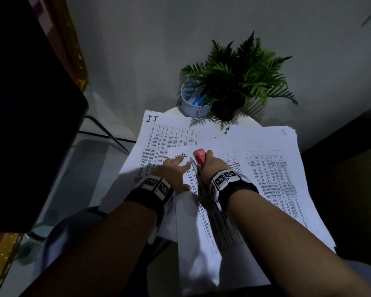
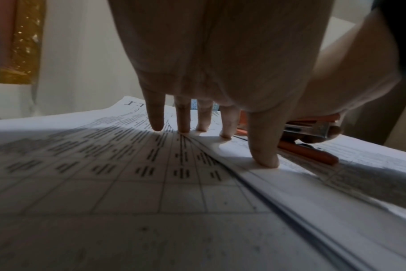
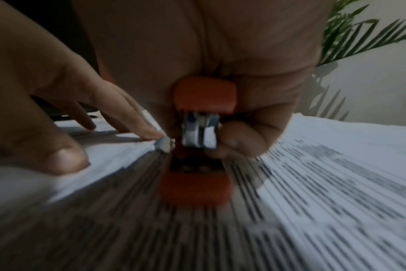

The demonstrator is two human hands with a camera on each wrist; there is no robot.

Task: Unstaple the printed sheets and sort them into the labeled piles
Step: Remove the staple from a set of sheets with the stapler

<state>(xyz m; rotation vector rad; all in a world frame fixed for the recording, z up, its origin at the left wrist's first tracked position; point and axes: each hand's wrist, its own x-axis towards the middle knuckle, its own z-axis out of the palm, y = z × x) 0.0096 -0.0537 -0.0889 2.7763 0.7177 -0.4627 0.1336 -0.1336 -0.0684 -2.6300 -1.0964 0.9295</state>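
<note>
A stapled set of printed sheets (image 1: 204, 211) lies over the front of the small table, its top corner marked with handwriting. My left hand (image 1: 176, 168) presses it flat with straight, spread fingers (image 2: 183, 117). My right hand (image 1: 210, 166) grips a red stapler (image 1: 199, 156) (image 3: 204, 99) at that corner, with its metal end (image 3: 198, 135) down at the paper. The base of the red stapler (image 2: 306, 152) rests on the sheet. A pile labeled "I.T" (image 1: 159, 133) lies at the back left. Another pile of printed sheets (image 1: 272, 168) lies to the right.
A blue mesh pen cup (image 1: 194, 101) and a potted fern (image 1: 238, 80) stand at the back of the round white table (image 1: 246, 121). A dark monitor edge (image 1: 30, 103) and a glass surface (image 1: 73, 163) are on the left.
</note>
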